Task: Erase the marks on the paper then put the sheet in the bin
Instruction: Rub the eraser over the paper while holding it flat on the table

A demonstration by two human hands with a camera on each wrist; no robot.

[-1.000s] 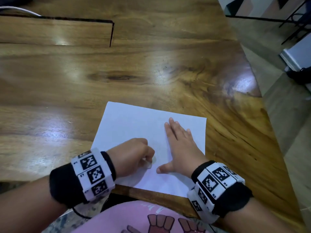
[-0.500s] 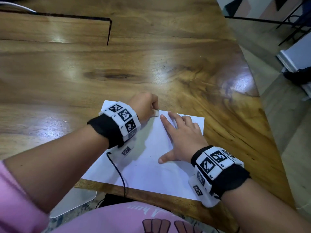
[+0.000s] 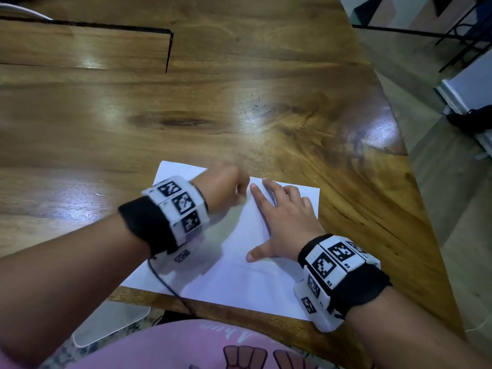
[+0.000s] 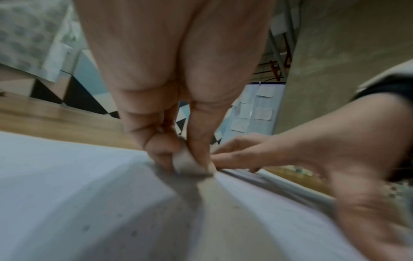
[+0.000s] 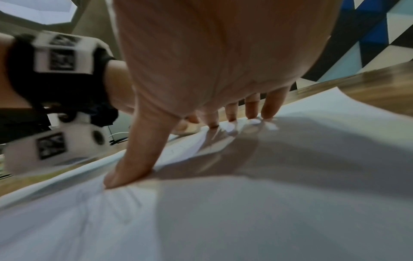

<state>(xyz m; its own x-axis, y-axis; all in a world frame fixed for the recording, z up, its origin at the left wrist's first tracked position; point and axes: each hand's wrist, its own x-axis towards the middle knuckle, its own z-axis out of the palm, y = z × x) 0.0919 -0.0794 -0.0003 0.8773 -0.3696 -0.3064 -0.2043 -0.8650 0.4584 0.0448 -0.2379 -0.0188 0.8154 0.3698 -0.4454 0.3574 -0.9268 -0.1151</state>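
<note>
**Left hand pinching an eraser at the sheet's far edge, right hand flat on the paper**

Your left hand (image 3: pixel 226 189) reaches forward over the white sheet of paper (image 3: pixel 239 275), its forearm crossing the near left part of the page. The hand is curled into a loose fist, knuckles up. From the left wrist view, your thumb and fingers (image 4: pixel 163 150) pinch a small pale eraser (image 4: pixel 186 163), and its lower end presses on the paper close to the sheet's far edge. Motion blur softens this hand in every view.

Just to the right of it lies your right hand (image 3: pixel 282 222), palm down on the sheet. Its fingers (image 5: pixel 252 107) are straight and slightly spread, pointing away from you, with the tips on the paper near the far edge. The thumb (image 5: pixel 132 162) sticks out to the left and presses the page; small wrinkles show in the paper around its tip. The index fingertip lies almost against your left fist.

The paper lies on the wooden table (image 3: pixel 186 115), under both hands, its near edge at the table's near edge. No marks can be made out on the sheet. Each wrist wears a black band with white marker blocks.
</note>
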